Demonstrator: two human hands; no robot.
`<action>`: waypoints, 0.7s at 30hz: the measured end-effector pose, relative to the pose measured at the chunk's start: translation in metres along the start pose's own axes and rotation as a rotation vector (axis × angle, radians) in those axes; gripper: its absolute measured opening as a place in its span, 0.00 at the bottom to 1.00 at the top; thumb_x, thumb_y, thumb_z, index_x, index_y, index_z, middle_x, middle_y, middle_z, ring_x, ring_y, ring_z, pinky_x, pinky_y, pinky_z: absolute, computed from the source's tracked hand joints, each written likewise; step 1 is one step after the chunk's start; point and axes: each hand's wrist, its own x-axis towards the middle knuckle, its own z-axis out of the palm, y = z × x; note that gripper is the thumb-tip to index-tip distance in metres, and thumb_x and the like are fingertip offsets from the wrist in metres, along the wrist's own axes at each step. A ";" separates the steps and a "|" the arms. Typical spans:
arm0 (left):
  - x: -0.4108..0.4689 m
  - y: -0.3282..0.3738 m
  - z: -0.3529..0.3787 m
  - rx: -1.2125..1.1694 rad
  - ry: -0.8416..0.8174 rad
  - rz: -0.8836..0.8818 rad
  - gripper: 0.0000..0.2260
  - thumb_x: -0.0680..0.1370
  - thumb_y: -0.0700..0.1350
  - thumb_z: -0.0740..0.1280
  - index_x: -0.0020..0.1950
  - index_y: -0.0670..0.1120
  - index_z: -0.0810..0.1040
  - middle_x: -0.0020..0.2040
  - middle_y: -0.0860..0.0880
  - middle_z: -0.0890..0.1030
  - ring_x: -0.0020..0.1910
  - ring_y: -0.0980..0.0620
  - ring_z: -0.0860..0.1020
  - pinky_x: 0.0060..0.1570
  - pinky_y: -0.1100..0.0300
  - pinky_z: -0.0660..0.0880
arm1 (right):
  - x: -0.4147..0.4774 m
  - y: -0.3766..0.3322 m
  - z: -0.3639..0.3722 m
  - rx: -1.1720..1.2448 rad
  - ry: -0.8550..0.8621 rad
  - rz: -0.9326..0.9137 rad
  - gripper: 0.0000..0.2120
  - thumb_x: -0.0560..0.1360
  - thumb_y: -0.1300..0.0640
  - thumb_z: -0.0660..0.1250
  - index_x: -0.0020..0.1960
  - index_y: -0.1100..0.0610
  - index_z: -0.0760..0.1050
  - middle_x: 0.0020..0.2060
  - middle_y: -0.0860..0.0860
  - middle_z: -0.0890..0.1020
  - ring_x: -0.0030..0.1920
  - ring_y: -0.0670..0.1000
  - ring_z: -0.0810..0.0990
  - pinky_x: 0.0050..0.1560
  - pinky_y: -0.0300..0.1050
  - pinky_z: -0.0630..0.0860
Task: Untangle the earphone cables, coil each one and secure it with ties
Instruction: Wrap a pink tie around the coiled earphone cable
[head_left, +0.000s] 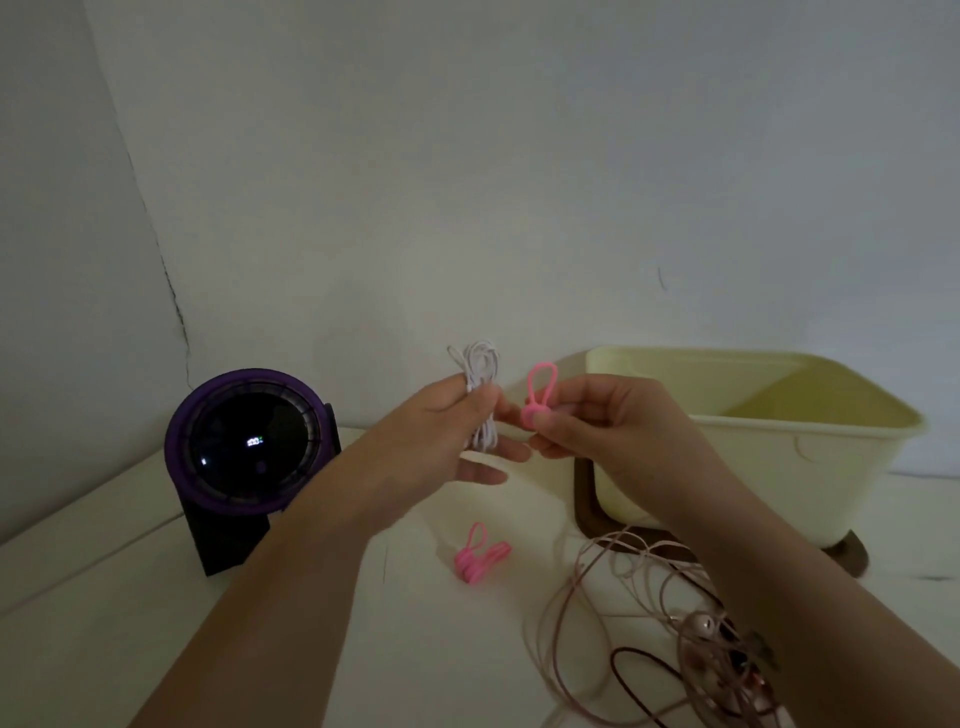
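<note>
Above the white table (156, 597), left hand (452, 431) pinches the upright white coil (480, 395); right hand (587, 421) pinches an upright pink tie (537, 389).

light: dim, flat, purplish-grey cast | shadows: soft, faint, under the cream tub (779, 441) | glare: only the fan's (249, 441) lit display | focus: soft overall, forearms blurred near lower corners | distortion: wide-angle bowing at edges

Single head-worn wide-angle view, facing forward and slightly down over a pale table (156, 597) toward a wall corner. Both forearms enter from the bottom edge, left hand (441, 436) and right hand (597, 421) meeting near frame centre, close to the lens. No second view to overlap with.
</note>
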 end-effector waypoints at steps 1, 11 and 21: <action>-0.001 0.003 0.006 -0.048 -0.004 0.025 0.12 0.82 0.45 0.55 0.48 0.45 0.77 0.42 0.50 0.82 0.41 0.53 0.82 0.40 0.59 0.80 | -0.001 -0.003 -0.001 0.011 0.011 -0.018 0.04 0.69 0.63 0.71 0.38 0.56 0.80 0.31 0.52 0.83 0.32 0.46 0.81 0.39 0.36 0.79; 0.004 0.011 0.019 -0.577 0.007 0.070 0.13 0.81 0.43 0.55 0.41 0.40 0.73 0.38 0.44 0.83 0.35 0.50 0.83 0.33 0.60 0.80 | 0.000 -0.014 -0.017 -0.119 0.086 -0.040 0.05 0.64 0.58 0.75 0.34 0.53 0.80 0.28 0.53 0.81 0.29 0.47 0.79 0.35 0.37 0.78; 0.011 -0.010 0.019 0.185 0.068 0.017 0.13 0.83 0.45 0.54 0.44 0.46 0.75 0.45 0.51 0.80 0.37 0.56 0.82 0.39 0.62 0.76 | 0.000 -0.024 -0.036 -0.162 0.196 -0.014 0.04 0.72 0.59 0.70 0.40 0.59 0.80 0.29 0.49 0.82 0.29 0.44 0.78 0.33 0.34 0.77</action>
